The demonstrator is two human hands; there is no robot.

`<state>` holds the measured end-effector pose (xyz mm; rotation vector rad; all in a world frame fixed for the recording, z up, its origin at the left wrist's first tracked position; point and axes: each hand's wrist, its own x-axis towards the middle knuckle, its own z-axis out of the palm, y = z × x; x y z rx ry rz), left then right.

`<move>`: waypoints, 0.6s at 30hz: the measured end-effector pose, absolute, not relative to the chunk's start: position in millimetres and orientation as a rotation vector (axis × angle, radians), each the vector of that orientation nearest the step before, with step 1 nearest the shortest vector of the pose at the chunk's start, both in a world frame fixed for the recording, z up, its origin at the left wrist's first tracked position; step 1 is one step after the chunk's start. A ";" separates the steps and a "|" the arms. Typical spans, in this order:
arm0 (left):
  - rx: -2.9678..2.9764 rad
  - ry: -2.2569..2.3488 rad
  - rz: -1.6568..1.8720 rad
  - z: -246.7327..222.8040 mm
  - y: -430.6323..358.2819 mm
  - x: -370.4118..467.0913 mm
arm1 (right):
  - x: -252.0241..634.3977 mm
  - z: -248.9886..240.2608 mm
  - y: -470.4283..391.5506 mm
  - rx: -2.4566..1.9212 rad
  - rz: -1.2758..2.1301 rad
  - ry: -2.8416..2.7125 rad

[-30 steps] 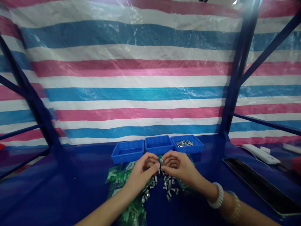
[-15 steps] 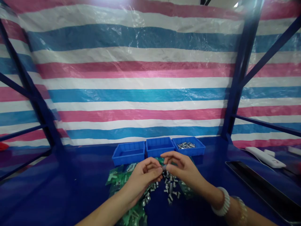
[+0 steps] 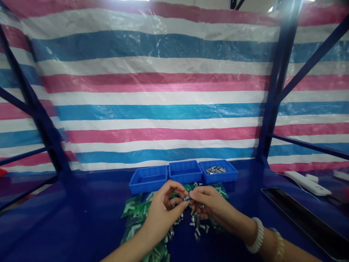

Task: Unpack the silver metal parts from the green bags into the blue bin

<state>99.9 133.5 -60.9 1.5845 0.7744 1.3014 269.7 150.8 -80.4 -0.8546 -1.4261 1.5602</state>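
Over the table, my left hand (image 3: 164,207) pinches a small silvery metal part (image 3: 187,198) between thumb and fingertips. From the other side, my right hand (image 3: 215,202) closes thumb and fingers at the same part; its exact shape is too small to make out. Below the fingers lies a loose pile of shiny metal bolts (image 3: 198,220), partly hidden by both hands. Clear bags with green and pale contents (image 3: 133,208) lie under and beside my left forearm, and more show behind my fingers.
Behind the hands stand a left blue bin (image 3: 148,187), a middle blue bin (image 3: 185,178) and a right blue bin (image 3: 220,177) with metal pins (image 3: 215,170). A dark tablet-like slab (image 3: 302,222) and a white device (image 3: 308,183) lie right. Blue posts (image 3: 278,80) frame a striped sheet (image 3: 163,134).
My right hand has turned and lowered slightly, its raised fingers now curled in toward the part. My left hand stays near the same place, still pinching. The bins have not moved.
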 end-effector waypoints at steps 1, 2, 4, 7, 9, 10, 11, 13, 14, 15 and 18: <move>1.582 0.799 1.315 -61.2 133.0 100.5 | 269.6 -79.8 150.7 -0.859 1.522 -1.407; 1.573 0.832 1.314 -61.4 132.7 100.9 | 269.6 -79.2 150.8 -0.867 1.454 -1.405; 1.542 0.911 1.300 -61.1 132.2 101.4 | 269.8 -78.5 150.4 -0.874 1.234 -1.457; 1.528 1.016 1.292 -59.6 132.0 101.5 | 270.6 -77.4 147.5 -0.853 0.902 -1.567; 1.539 1.041 1.319 -59.5 132.2 101.5 | 271.4 -76.3 144.7 -0.822 0.737 -1.628; 1.544 1.042 1.320 -60.1 132.4 101.5 | 271.8 -75.6 143.5 -0.797 0.657 -1.653; 1.546 1.034 1.310 -61.0 132.4 101.7 | 272.1 -74.8 142.6 -0.767 0.579 -1.673; 1.538 0.985 1.257 -63.4 131.9 102.4 | 272.5 -73.2 141.5 -0.705 0.468 -1.692; 1.530 0.940 1.215 -64.4 131.1 102.9 | 272.4 -72.4 141.2 -0.672 0.444 -1.698; 1.515 0.878 1.172 -65.1 130.1 103.6 | 272.2 -71.6 140.9 -0.641 0.441 -1.708; 1.444 0.680 1.103 -65.4 126.3 105.1 | 271.0 -70.0 139.6 -0.565 0.501 -1.747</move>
